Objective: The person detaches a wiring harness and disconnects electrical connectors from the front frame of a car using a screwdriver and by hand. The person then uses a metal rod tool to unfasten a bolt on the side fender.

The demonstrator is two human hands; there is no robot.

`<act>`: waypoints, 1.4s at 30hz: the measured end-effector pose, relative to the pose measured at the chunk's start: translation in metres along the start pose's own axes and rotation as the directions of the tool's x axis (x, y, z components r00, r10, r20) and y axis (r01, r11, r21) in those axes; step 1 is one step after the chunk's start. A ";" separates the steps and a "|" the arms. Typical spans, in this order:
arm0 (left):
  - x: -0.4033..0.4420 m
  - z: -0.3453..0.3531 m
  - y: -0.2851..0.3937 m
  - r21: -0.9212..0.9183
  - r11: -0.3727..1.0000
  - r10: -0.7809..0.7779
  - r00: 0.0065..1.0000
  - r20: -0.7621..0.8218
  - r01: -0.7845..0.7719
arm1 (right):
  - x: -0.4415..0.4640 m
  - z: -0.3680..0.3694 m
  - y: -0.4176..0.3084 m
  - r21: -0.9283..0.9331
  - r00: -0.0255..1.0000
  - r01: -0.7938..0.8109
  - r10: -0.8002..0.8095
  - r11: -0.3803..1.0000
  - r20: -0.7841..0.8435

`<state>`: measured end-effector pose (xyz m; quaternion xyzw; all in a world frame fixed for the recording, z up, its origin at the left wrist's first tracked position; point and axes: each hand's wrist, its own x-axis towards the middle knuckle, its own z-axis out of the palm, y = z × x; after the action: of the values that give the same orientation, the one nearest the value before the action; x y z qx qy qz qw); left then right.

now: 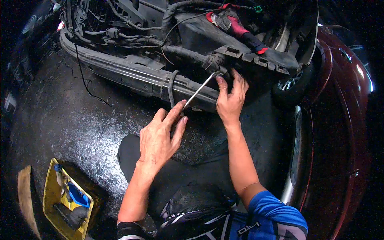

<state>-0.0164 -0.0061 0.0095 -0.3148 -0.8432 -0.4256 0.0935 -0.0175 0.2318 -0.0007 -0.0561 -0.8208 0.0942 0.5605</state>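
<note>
L hand angled up-right, gripping screwdriver; R hand upright.

dim scene, white glare on floor, curved edges, dark corners

The screwdriver in your left hand has a straight, slim, shiny metal shaft; its handle end is hidden by your fingers. It slants up and away from you toward the right, over the long dark bar across the car's front, its tip at the small dark fitting beside your right hand. That fitting is dull and grimy, partly covered by your right fingers, so its exact shape is unclear. It sits just beside the end of a thick, ribbed black hose, below the slotted plastic edge.
</note>
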 end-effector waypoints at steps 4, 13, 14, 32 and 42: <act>0.002 0.001 -0.004 0.058 0.997 0.050 0.998 -0.043 -0.047 | 0.001 0.001 0.000 0.011 1.000 0.002 -0.001 1.000 -0.005; 0.007 -0.003 -0.010 0.133 0.982 0.143 0.988 -0.061 -0.134 | 0.003 0.002 0.001 0.030 1.000 0.014 -0.013 0.999 -0.028; 0.008 -0.004 -0.010 0.158 0.977 0.152 0.987 -0.055 -0.141 | 0.003 0.002 0.001 0.032 0.999 0.013 -0.012 0.999 -0.030; 0.012 -0.006 -0.012 0.144 0.972 0.197 0.978 -0.063 -0.186 | 0.003 0.000 0.001 -0.001 1.000 -0.002 0.002 1.000 -0.009; 0.014 -0.009 -0.011 0.167 0.969 0.194 0.980 -0.047 -0.184 | 0.004 0.001 0.001 0.007 1.000 0.006 -0.006 1.000 -0.021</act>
<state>-0.0350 -0.0117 0.0142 -0.3716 -0.8377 -0.3547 0.1853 -0.0194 0.2331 0.0022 -0.0526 -0.8149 0.0947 0.5694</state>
